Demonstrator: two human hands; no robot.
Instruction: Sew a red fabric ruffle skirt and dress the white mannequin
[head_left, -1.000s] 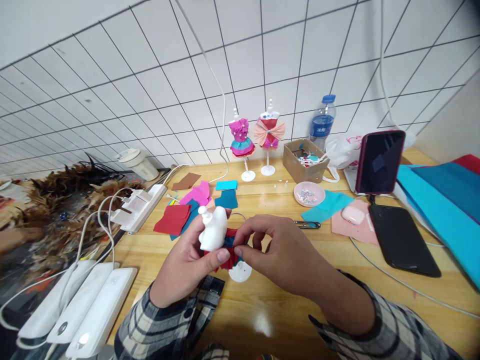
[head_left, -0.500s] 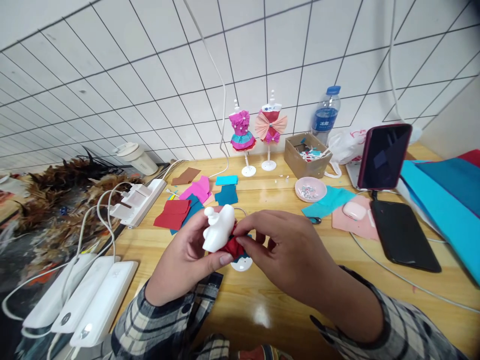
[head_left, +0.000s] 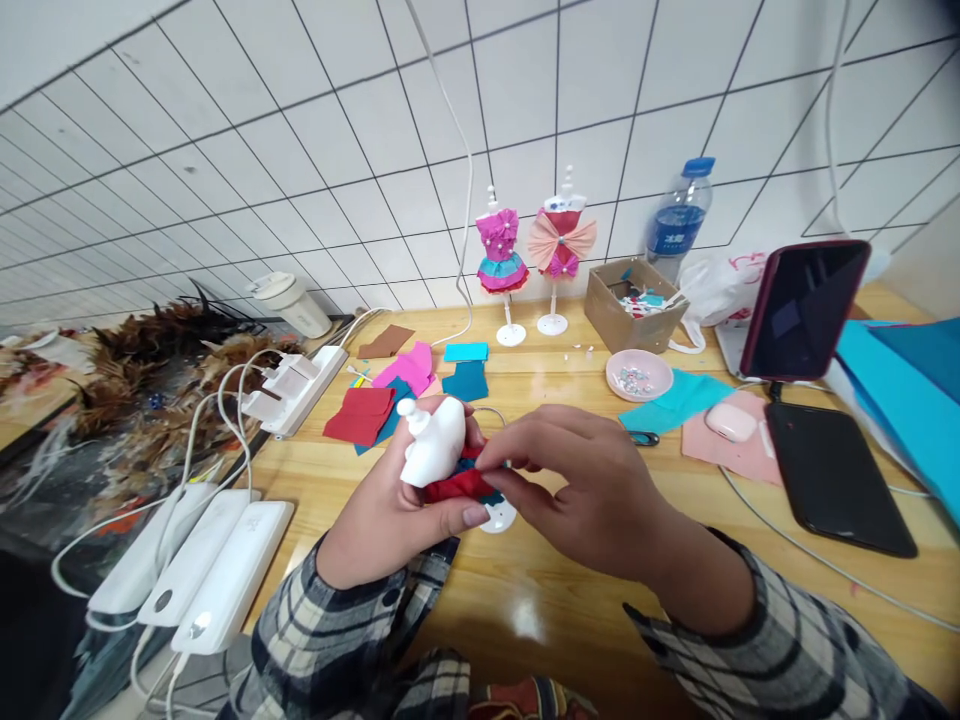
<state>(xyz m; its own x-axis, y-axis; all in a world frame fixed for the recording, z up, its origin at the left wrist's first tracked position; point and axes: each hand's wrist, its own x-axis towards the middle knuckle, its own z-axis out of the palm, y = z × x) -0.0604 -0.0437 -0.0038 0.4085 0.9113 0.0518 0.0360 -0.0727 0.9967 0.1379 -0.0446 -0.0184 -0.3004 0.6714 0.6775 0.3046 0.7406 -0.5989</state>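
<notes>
A small white mannequin (head_left: 435, 442) lies tilted in my left hand (head_left: 397, 515), whose fingers wrap round its torso and thumb presses the skirt. Red fabric (head_left: 454, 487) with some dark blue under it covers the lower body. My right hand (head_left: 592, 490) pinches the edge of the red fabric between thumb and forefinger, at the right side of the skirt. Beneath, the white round base (head_left: 500, 517) of the mannequin's stand shows in part. The stand's pole is hidden by my fingers.
Two dressed mannequins (head_left: 511, 335) stand at the back by a cardboard box (head_left: 637, 325). A pink dish (head_left: 640, 372) of beads, fabric pieces (head_left: 360, 415) and a phone (head_left: 840, 478) lie around. Left are a power strip (head_left: 307, 395) and white power banks (head_left: 232, 580).
The view has shifted a little to the left. The red fabric now lies flatter and shows more dark blue, with my right hand still pinching its edge.
</notes>
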